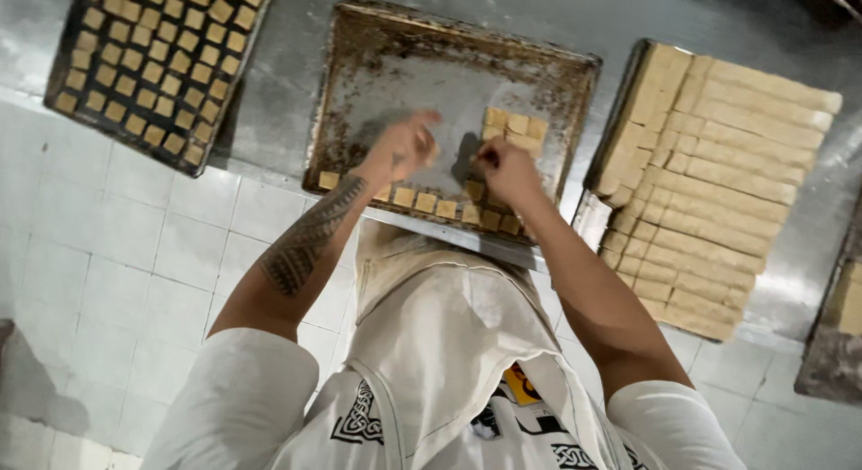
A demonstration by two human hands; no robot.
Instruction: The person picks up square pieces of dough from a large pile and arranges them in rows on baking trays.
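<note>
Here | both hands: left hand (401, 149), right hand (505, 167) pinching dough squares (515, 124) | over worn baking tray (359, 75)

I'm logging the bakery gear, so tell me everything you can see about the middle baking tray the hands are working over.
The middle tray is a rectangular metal sheet pan with a low raised rim, badly darkened and crusted along its edges, duller grey in the centre. It lies flat on a steel table, slightly skewed. Small tan dough squares line its near edge, with a small cluster toward the far right; most of it is bare. The left hand and right hand are over it, at the squares.
</note>
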